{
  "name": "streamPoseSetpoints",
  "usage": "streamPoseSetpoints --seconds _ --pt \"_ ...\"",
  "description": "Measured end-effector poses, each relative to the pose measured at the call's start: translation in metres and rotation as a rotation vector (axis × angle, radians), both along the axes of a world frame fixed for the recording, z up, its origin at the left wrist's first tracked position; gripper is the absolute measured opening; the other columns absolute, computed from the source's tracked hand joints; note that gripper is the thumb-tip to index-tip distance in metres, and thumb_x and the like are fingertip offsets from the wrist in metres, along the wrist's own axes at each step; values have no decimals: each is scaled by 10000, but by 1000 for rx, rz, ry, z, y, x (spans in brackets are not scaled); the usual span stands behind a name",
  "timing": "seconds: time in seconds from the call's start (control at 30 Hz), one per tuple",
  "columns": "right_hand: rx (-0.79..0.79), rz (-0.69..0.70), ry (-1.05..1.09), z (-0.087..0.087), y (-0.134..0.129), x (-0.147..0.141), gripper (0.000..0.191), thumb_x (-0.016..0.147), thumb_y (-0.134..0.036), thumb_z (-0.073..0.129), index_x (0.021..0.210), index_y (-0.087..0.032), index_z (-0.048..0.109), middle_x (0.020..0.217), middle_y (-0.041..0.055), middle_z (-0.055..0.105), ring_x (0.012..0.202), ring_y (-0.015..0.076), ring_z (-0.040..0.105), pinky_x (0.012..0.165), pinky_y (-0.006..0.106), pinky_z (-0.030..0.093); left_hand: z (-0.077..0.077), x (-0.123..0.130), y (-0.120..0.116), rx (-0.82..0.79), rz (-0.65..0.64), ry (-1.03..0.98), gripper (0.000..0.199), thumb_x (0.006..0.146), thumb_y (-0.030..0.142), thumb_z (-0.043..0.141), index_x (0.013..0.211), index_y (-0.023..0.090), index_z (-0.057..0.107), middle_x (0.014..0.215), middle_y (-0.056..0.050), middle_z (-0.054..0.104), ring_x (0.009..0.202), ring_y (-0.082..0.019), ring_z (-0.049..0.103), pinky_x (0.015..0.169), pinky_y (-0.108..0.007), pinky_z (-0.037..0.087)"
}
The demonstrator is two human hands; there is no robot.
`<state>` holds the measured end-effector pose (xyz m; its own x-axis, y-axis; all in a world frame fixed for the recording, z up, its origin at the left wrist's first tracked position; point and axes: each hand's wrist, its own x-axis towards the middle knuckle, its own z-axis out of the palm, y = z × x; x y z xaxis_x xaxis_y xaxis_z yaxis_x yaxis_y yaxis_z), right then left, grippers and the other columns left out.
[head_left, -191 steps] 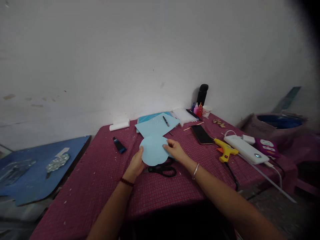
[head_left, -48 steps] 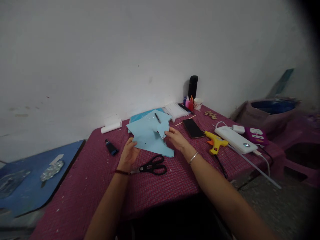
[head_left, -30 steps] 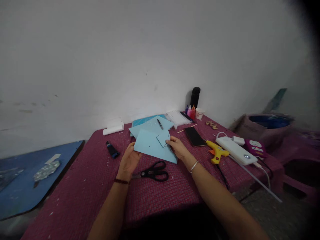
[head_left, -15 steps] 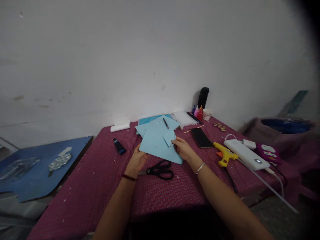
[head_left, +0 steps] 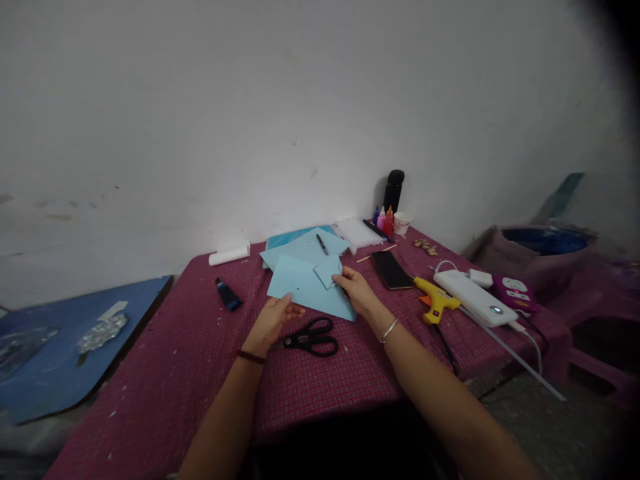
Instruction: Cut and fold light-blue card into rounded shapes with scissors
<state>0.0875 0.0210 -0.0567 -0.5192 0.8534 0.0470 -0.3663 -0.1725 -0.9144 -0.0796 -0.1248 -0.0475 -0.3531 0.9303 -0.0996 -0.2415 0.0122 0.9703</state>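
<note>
My right hand (head_left: 355,288) pinches a small square of light blue paper (head_left: 326,272) with a dark curved line along its edge. Behind that piece is a larger light blue sheet (head_left: 295,285) with a small dark dot. At this sheet's lower left edge is my left hand (head_left: 276,321), its thumb and fingers apart and gripping nothing. Black-handled scissors (head_left: 316,339) lie just below the sheet, right of my left hand. Further back, a pen (head_left: 322,244) rests on another light blue sheet (head_left: 300,247).
To the right are a phone (head_left: 391,270), a yellow glue gun (head_left: 436,300), a white power bank (head_left: 475,297) and a purple socket block (head_left: 514,292). Glue sticks (head_left: 357,233), small bottles (head_left: 383,220), a paper cup (head_left: 402,223) and a black flask (head_left: 394,190) stand behind. A blue-black tube (head_left: 228,295) lies left.
My left hand has let go of the large sheet's left edge and moved slightly down. My right hand keeps the small paper piece. The whole view has shifted a little.
</note>
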Motion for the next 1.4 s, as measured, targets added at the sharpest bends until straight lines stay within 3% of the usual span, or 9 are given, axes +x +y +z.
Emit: streamPoseSetpoints --seconds 0.13,0.27,0.5,0.8,1.1,1.23,1.4 --pt "-9 2 -2 2 -1 0 263 556 -307 777 754 -185 656 649 -29 656 612 146 546 622 272 427 -5 -3 2 6 9 11 396 691 498 721 679 111 635 643 -102 700 622 -192 663 690 -316 515" --pt "-40 13 19 5 -3 1 268 551 -299 772 771 -187 669 677 -17 682 635 151 566 639 270 436 -5 -3 2 51 2 10 336 719 454 710 777 129 648 664 -62 697 607 -177 644 677 -320 512" --pt "-111 8 52 7 -4 1 240 543 -282 768 735 -186 660 689 -13 699 623 143 574 636 262 440 3 7 -5 214 -104 46 244 589 199 816 779 138 674 704 -27 687 632 -147 603 664 -293 491" --pt "-134 36 47 6 -5 1 229 553 -259 761 743 -184 659 662 -11 689 589 144 567 616 272 431 -3 5 -2 242 -29 40 202 585 249 818 711 146 698 648 -26 693 586 -141 604 636 -282 485" --pt "-148 77 69 7 -5 2 223 580 -256 756 759 -189 640 645 -27 681 585 133 578 613 261 445 1 6 -3 207 9 21 205 641 298 781 689 129 676 640 -52 694 588 -155 629 619 -278 475" --pt "-141 144 95 13 -5 7 254 596 -266 746 818 -187 650 699 -4 700 604 149 601 617 280 472 2 2 -1 204 69 -21 213 660 303 768 670 142 629 634 -22 669 578 -128 611 608 -256 469" --pt "-111 256 82 18 -4 13 261 622 -287 747 840 -190 641 713 -8 694 540 118 585 498 233 449 -2 -10 3 204 156 -74 240 638 292 789 696 147 608 637 8 644 573 -99 585 593 -227 466"
